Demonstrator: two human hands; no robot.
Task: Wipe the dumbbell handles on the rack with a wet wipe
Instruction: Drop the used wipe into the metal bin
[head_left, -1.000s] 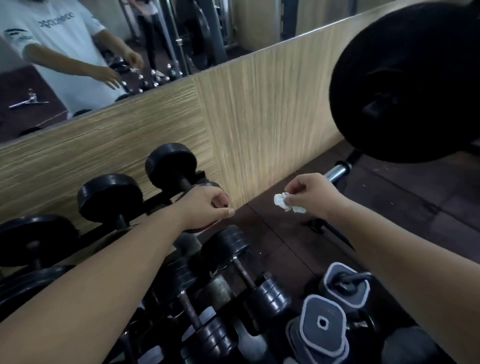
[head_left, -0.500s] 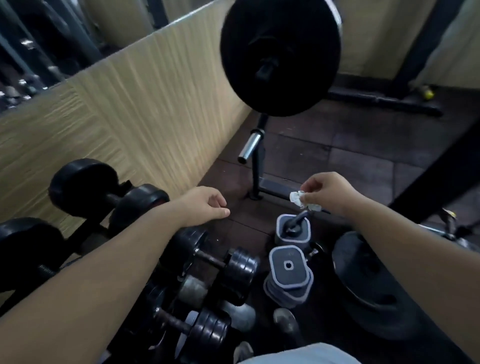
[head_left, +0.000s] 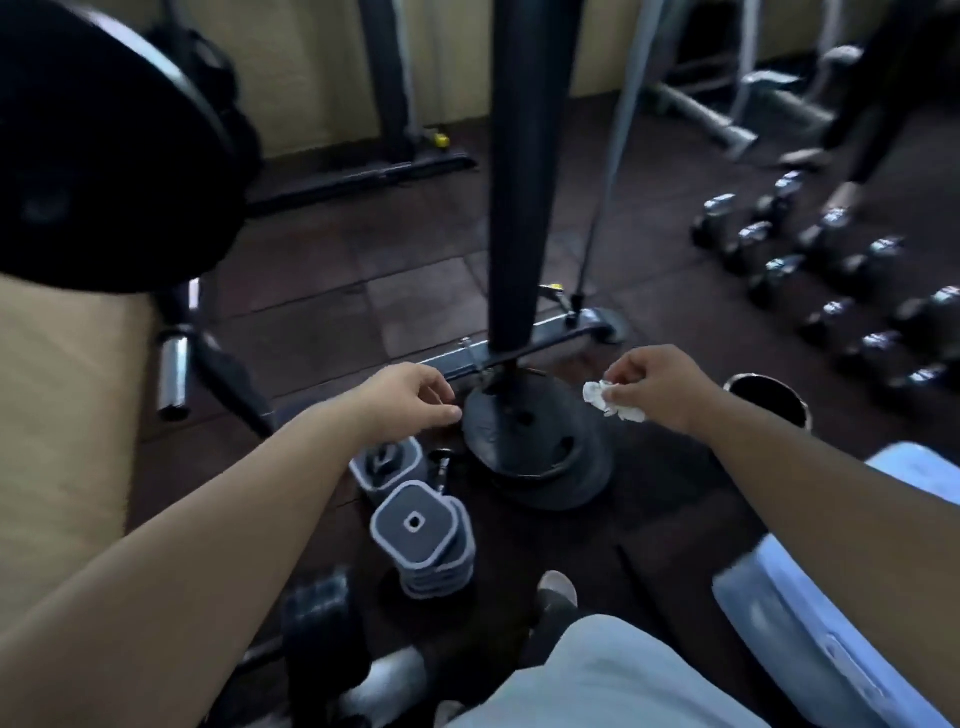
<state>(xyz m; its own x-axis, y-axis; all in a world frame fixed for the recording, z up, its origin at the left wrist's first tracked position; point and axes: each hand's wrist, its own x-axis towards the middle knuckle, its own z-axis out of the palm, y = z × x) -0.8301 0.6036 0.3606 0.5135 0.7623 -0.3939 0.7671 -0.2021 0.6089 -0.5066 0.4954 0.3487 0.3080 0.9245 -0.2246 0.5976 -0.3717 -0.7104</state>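
Note:
My right hand (head_left: 657, 387) pinches a crumpled white wet wipe (head_left: 608, 401) in the air above the dark floor, to the right of a stack of black weight plates (head_left: 540, 452). My left hand (head_left: 410, 397) hovers empty with the fingers loosely curled, just left of those plates and above a grey-rimmed square dumbbell (head_left: 415, 530) standing on the floor. Several chrome dumbbells (head_left: 831, 270) lie in rows on the floor at the far right. The black dumbbell rack is out of view; only one dark dumbbell end (head_left: 317, 608) shows at the bottom.
A thick black post (head_left: 524, 171) rises from a machine base in front of me. A large black plate (head_left: 104, 156) on a bar fills the upper left, with a wooden panel (head_left: 57, 415) under it. A blue padded bench (head_left: 852, 597) sits at the right, a dark cup (head_left: 769, 397) beyond it.
My view has swung right, away from the black dumbbell rack toward the open floor and chrome dumbbells. Both hands came along, the right still holding the wipe.

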